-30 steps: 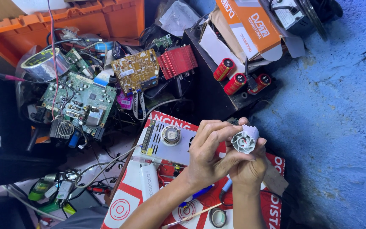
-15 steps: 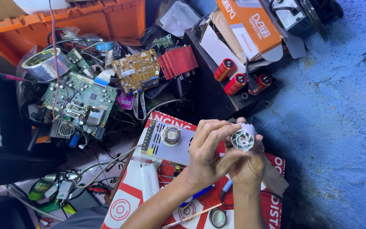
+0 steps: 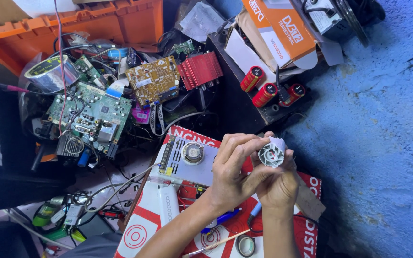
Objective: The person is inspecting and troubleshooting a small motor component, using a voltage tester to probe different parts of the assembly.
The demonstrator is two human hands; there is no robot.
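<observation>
I see both hands raised over the red printed sheet (image 3: 142, 229): the right hand (image 3: 278, 184) cups a small white finned round part (image 3: 272, 154) from below, hiding its lower half. The left hand (image 3: 235, 172) pinches its left rim, just right of the metal power supply box (image 3: 187, 160).

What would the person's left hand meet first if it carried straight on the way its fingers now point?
The left hand points right, fingers already touching the white round part in the right hand. That comes first.

Bright, even daylight, vivid colours, sharp focus throughout, soft shadows, darker left edge, mild wide-angle stretch.
</observation>
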